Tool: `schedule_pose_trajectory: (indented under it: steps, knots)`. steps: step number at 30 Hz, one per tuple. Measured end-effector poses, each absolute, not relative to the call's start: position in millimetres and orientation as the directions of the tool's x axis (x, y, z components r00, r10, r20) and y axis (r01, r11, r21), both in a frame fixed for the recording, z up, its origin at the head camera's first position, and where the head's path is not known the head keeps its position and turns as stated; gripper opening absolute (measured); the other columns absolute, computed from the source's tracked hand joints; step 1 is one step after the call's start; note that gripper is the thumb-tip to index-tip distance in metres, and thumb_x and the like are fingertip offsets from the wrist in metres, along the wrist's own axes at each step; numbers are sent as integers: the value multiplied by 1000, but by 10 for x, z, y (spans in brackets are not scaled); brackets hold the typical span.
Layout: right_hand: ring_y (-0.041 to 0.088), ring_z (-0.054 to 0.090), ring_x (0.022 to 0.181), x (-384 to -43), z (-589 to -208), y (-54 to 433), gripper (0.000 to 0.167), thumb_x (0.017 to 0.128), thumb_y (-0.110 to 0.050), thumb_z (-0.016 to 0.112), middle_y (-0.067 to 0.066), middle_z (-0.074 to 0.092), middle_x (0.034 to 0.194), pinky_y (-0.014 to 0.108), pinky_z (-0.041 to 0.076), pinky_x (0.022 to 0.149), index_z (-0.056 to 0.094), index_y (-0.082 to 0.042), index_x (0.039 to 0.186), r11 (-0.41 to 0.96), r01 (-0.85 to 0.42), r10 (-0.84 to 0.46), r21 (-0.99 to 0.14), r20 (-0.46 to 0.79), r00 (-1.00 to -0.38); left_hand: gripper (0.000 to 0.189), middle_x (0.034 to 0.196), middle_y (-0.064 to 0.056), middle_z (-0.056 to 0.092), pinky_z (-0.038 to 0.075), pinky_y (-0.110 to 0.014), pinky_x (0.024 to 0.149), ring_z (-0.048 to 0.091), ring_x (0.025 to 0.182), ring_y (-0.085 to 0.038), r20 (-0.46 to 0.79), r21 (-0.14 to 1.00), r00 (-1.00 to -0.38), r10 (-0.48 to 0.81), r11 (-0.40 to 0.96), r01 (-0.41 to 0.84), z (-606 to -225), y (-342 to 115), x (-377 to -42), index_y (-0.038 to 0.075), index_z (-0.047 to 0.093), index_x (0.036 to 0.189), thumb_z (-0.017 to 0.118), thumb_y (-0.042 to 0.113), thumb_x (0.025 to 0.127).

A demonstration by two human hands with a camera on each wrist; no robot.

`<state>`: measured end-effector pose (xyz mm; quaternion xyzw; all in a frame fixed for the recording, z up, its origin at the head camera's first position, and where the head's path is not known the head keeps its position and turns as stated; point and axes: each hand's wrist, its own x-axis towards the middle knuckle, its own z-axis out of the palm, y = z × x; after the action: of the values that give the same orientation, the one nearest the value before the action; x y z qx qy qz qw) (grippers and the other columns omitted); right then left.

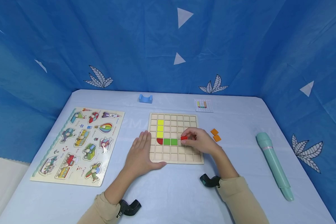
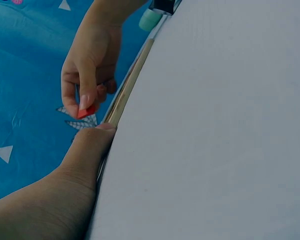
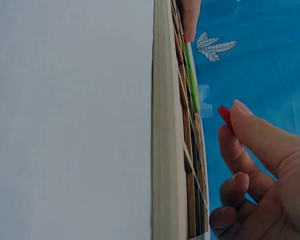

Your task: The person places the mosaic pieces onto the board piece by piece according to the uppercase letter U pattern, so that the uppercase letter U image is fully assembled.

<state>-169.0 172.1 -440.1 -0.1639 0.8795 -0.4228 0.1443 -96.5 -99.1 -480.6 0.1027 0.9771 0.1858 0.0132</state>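
Note:
A wooden grid board (image 1: 176, 158) lies mid-table. Its cells hold a column of yellow tiles (image 1: 160, 128), a red rounded tile (image 1: 160, 141) below them, and two green tiles (image 1: 170, 142) to the right of that. Between thumb and forefinger my right hand (image 1: 198, 140) pinches a small red tile (image 1: 184, 138), just above the board and right of the green tiles; the right wrist view shows this red tile (image 3: 225, 115) off the surface. My left hand (image 1: 140, 154) rests at the board's left edge, fingers straight, thumb along the near edge.
Two orange tiles (image 1: 216, 135) lie right of the board. Behind it are a pattern card (image 1: 203, 105) and a blue notched block (image 1: 145, 99). A vehicle peg puzzle (image 1: 81, 146) covers the left side; a teal, tube-shaped object (image 1: 275, 166) lies at right.

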Motion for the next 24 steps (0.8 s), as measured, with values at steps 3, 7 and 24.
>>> schedule_pose_trajectory:
  steps: [3,7,24]
  knots:
    - [22,51,71,-1698,-4423,1705,16,86,-27,79,0,61,82,25,38,59,69,-25,99,594,-177,-416,-785,-112,-902,133,167,-14,10,13,-48,126,5,157,-28,12,368,-979,205,909,195,-4804,-992,-965,2,13,158,62,85,67]
    - [22,50,71,-1702,-4451,1684,17,86,-28,79,-1,60,81,25,37,59,69,-26,99,604,-185,-419,-775,-112,-901,133,167,-14,11,13,-48,126,5,157,-28,15,373,-978,206,907,197,-4805,-996,-962,1,14,158,63,84,67]
    - [20,53,76,-1687,-4465,1590,17,83,-27,81,-4,63,86,27,43,64,69,-24,95,667,-197,-402,-719,-125,-907,134,167,-15,11,14,-48,126,7,156,-28,29,364,-977,213,908,209,-4805,-997,-970,0,15,158,62,86,66]
